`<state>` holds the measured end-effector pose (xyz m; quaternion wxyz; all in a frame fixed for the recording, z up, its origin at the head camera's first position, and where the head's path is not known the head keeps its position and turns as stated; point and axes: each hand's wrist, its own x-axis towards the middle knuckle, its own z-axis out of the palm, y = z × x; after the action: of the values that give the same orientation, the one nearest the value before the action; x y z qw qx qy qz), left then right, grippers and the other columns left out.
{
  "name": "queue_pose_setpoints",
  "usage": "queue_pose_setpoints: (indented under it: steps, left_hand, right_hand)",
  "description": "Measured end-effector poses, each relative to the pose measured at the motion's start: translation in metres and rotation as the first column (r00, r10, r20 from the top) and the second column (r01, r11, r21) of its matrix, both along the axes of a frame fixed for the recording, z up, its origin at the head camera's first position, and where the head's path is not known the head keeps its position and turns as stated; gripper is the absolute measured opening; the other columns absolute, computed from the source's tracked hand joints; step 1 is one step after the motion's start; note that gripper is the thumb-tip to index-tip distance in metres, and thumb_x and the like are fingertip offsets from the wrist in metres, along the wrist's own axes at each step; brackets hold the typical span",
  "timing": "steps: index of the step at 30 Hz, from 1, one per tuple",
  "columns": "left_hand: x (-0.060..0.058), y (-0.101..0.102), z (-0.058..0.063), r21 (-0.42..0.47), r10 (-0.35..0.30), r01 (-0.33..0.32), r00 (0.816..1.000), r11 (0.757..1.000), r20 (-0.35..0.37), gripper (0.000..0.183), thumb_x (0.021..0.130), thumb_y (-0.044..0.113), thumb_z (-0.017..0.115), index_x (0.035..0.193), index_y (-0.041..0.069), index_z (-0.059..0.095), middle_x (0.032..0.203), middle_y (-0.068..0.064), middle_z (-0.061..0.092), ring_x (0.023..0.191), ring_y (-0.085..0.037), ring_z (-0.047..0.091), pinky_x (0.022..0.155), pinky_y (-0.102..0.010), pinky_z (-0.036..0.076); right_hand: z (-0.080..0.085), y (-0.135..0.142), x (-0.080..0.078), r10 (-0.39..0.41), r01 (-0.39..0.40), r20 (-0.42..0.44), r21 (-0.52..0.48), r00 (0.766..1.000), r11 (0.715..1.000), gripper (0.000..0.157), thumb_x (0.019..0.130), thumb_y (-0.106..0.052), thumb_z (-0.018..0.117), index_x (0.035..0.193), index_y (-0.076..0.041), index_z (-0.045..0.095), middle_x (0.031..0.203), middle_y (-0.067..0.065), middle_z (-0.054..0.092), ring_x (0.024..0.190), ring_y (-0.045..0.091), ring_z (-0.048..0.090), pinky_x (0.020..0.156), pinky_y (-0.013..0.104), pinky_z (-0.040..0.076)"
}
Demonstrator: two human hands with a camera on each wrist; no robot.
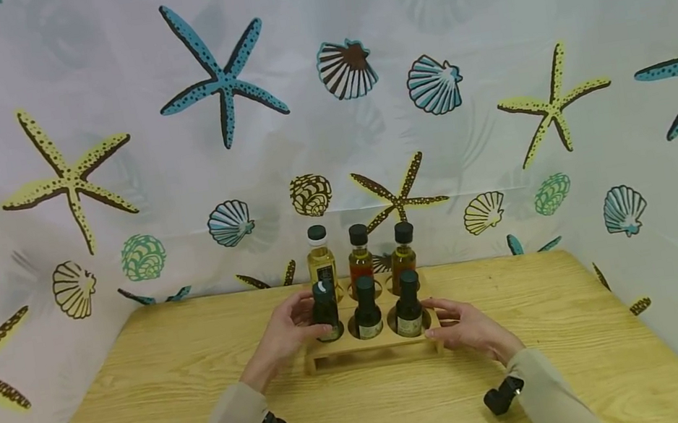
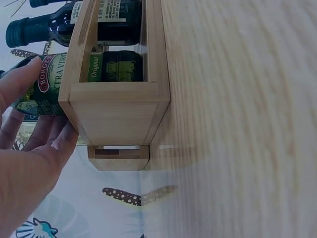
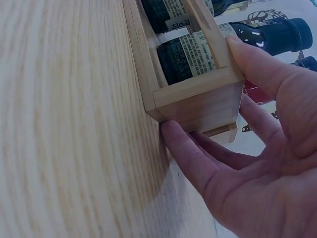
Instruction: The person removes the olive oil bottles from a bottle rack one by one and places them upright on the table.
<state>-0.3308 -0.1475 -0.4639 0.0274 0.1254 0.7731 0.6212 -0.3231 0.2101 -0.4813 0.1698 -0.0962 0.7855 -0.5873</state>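
A two-tier wooden bottle rack [image 1: 372,342] stands at the far middle of the table. My left hand [image 1: 285,336] curls round a dark green olive oil bottle [image 1: 325,310], which sits in the front-left hole; its Borges label [image 2: 48,74] shows in the left wrist view. At the opposite end, my right hand [image 1: 471,330] holds the rack's side, its thumb at the upper front edge and its fingers along the end panel [image 3: 203,106]. Beside the held bottle stand two more dark bottles, a middle one [image 1: 367,309] and a right one [image 1: 409,307].
On the rack's back tier are a pale yellow oil bottle [image 1: 320,258], a reddish bottle [image 1: 360,259] and an amber one [image 1: 404,256], all with dark caps. A starfish-and-shell patterned curtain [image 1: 313,127] hangs behind the wooden table [image 1: 369,412] and along its sides.
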Motion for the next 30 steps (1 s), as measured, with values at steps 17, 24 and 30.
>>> queue_pose_setpoints:
  steps: [17,24,30]
  left_hand:
    - [-0.002,0.000,0.005,0.007,0.044,-0.044,0.999,0.999,-0.018,0.070,0.076,0.012,0.085,0.138,0.018,0.055,0.125,-0.011,0.062,0.113,-0.026,0.060,0.091,-0.037,0.053]
    - [-0.002,0.000,0.011,0.031,0.048,-0.047,0.998,0.998,-0.028,0.069,0.076,0.010,0.085,0.137,0.018,0.055,0.127,-0.012,0.060,0.114,-0.027,0.058,0.091,-0.038,0.053]
    - [0.000,0.000,0.015,0.031,0.052,-0.051,0.998,0.998,-0.030,0.071,0.077,0.014,0.085,0.140,0.020,0.052,0.130,-0.011,0.058,0.118,-0.028,0.056,0.094,-0.041,0.053]
  right_hand:
    - [-0.003,0.001,-0.002,-0.004,0.004,0.000,0.007,1.000,1.000,0.069,0.086,-0.027,0.077,0.147,-0.023,0.047,0.153,0.026,0.034,0.135,0.042,0.044,0.095,0.046,0.053]
    - [0.001,0.001,0.000,-0.001,0.001,-0.006,0.012,1.000,1.000,0.068,0.088,-0.025,0.075,0.149,-0.021,0.045,0.152,0.028,0.035,0.132,0.042,0.047,0.094,0.048,0.053]
    - [0.001,0.000,0.000,0.001,-0.001,-0.002,0.003,1.000,1.000,0.068,0.089,-0.023,0.074,0.149,-0.020,0.044,0.152,0.028,0.034,0.132,0.042,0.047,0.095,0.049,0.053]
